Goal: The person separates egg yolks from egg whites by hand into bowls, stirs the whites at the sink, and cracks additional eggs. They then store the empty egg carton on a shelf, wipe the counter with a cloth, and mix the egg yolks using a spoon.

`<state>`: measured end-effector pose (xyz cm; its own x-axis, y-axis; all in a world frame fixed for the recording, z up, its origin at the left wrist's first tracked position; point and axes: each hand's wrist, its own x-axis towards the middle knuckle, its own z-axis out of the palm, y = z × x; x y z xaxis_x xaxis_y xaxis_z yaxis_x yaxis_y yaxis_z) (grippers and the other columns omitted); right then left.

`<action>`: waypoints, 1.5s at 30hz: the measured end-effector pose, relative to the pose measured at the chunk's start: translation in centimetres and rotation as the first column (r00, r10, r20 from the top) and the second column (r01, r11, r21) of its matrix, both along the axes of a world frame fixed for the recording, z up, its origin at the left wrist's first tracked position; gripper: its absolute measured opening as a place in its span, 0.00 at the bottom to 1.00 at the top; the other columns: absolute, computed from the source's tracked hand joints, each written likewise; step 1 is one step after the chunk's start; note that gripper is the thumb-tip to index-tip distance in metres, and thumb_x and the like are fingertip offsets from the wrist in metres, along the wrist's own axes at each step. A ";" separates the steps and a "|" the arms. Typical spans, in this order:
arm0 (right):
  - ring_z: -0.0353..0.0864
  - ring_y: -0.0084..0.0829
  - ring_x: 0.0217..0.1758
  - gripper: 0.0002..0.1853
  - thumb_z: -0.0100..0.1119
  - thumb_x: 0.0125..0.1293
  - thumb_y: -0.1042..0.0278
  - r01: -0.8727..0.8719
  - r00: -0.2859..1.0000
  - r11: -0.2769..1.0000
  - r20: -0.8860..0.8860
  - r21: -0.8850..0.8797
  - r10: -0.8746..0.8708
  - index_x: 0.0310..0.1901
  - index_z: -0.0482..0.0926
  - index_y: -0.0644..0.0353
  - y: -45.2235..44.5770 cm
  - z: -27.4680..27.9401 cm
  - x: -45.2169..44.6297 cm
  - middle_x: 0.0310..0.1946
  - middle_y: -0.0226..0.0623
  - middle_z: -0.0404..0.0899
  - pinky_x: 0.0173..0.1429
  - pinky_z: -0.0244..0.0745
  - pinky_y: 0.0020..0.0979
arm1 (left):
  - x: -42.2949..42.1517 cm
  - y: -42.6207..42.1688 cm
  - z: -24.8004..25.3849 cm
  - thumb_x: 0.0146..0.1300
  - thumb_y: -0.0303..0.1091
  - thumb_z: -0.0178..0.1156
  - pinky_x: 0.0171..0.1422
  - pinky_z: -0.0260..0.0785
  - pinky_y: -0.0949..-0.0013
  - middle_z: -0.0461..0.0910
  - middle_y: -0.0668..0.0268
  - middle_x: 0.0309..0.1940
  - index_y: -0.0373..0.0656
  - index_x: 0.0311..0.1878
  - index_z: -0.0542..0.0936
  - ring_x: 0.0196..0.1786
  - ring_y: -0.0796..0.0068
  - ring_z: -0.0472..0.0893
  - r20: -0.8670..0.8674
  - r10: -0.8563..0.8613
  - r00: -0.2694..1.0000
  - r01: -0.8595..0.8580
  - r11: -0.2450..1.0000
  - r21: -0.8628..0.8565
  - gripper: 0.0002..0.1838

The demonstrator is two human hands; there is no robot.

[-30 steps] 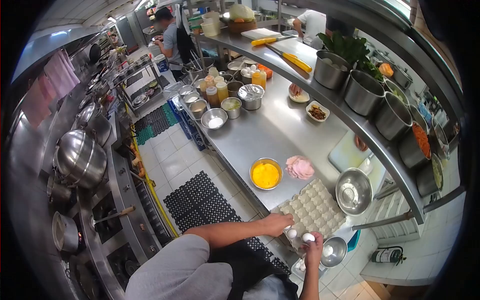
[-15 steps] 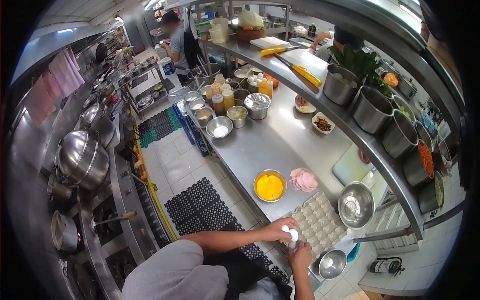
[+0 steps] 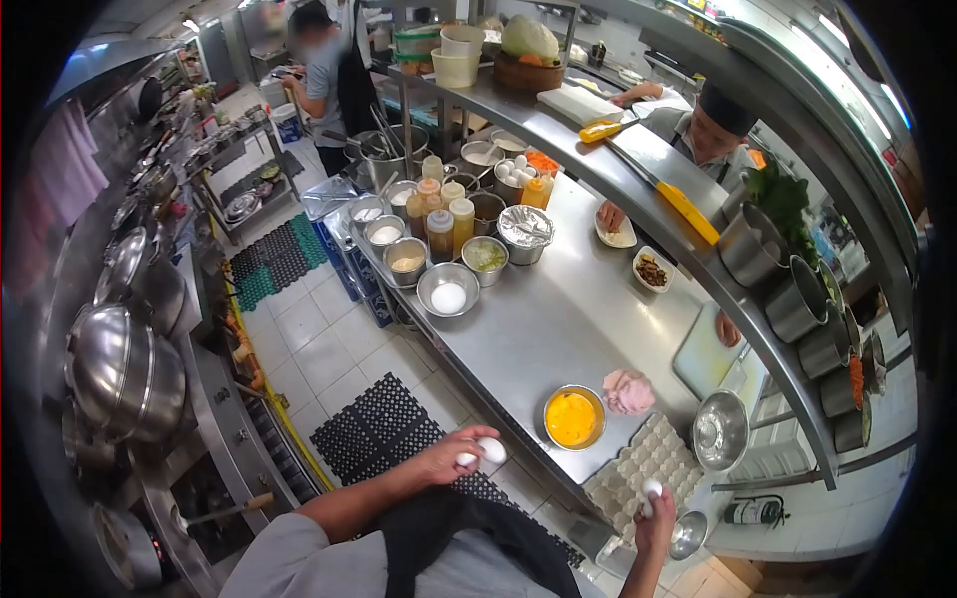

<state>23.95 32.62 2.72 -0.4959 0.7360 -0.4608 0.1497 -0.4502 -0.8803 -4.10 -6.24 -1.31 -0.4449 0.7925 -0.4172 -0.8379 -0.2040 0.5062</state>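
My left hand [image 3: 455,456] holds two white eggs [image 3: 491,450] out over the floor, left of the steel table. In my right hand [image 3: 654,520] is another white egg [image 3: 651,487], held at the near edge of the grey egg tray [image 3: 643,463]. A metal bowl with yellow egg yolks [image 3: 573,419] stands on the table beyond the tray, with a pink crumpled item [image 3: 628,392] beside it. An empty-looking steel bowl [image 3: 720,431] sits right of the tray, and a smaller bowl [image 3: 689,535] is close to my right hand.
Squeeze bottles [image 3: 439,234], a bowl of white powder [image 3: 448,290] and pots line the table's far left. A shelf [image 3: 558,130] with a yellow-handled knife [image 3: 688,211] crosses above. A co-worker [image 3: 708,130] leans in opposite; another person [image 3: 324,80] stands farther back. Stoves line the left.
My hands have moved apart, the left going left with two eggs, the right going right with one. The view has shifted, and the co-worker opposite has leaned in, a hand at the small dish.
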 end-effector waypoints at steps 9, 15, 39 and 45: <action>0.86 0.29 0.48 0.22 0.77 0.62 0.62 -0.533 0.835 0.510 0.323 0.675 0.445 0.54 0.84 0.64 -9.6 7.0 -30.8 0.47 0.37 0.88 0.58 0.79 0.32 | -10.9 -14.9 -0.1 0.66 0.26 0.59 0.25 0.64 0.75 0.80 0.58 0.43 0.42 0.68 0.72 0.27 0.76 0.74 0.078 0.344 0.936 -0.348 0.937 0.044 0.26; 0.87 0.33 0.49 0.23 0.77 0.59 0.62 -0.552 0.758 0.250 0.353 0.796 0.549 0.54 0.85 0.61 -12.2 9.1 -53.8 0.45 0.41 0.88 0.57 0.80 0.33 | -16.6 -22.2 -2.0 0.63 0.28 0.62 0.23 0.64 0.75 0.81 0.60 0.41 0.45 0.67 0.73 0.26 0.75 0.75 0.127 0.561 0.818 -0.559 0.827 -0.061 0.27; 0.88 0.43 0.47 0.26 0.72 0.59 0.45 -0.752 0.657 -0.019 0.751 0.659 0.068 0.52 0.88 0.57 -1.3 4.0 -101.1 0.45 0.46 0.89 0.56 0.81 0.40 | -33.8 -31.8 -3.2 0.58 0.32 0.65 0.23 0.69 0.75 0.79 0.63 0.36 0.43 0.62 0.75 0.22 0.75 0.75 0.196 0.710 0.676 -0.566 0.671 -0.480 0.27; 0.88 0.43 0.46 0.26 0.72 0.59 0.44 -0.786 0.617 -0.026 0.786 0.618 0.049 0.51 0.88 0.57 -0.8 3.2 -102.5 0.44 0.46 0.89 0.55 0.81 0.40 | -35.5 -34.1 -3.4 0.58 0.32 0.65 0.21 0.68 0.76 0.80 0.62 0.38 0.44 0.62 0.75 0.22 0.76 0.77 0.166 0.730 0.663 -0.573 0.637 -0.516 0.26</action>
<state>-78.50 31.80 5.92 -0.9074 0.4167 0.0551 0.4013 0.8979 -0.1807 -39.56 -40.32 -4.67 -0.5473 0.0775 -0.8333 -0.6829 -0.6170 0.3911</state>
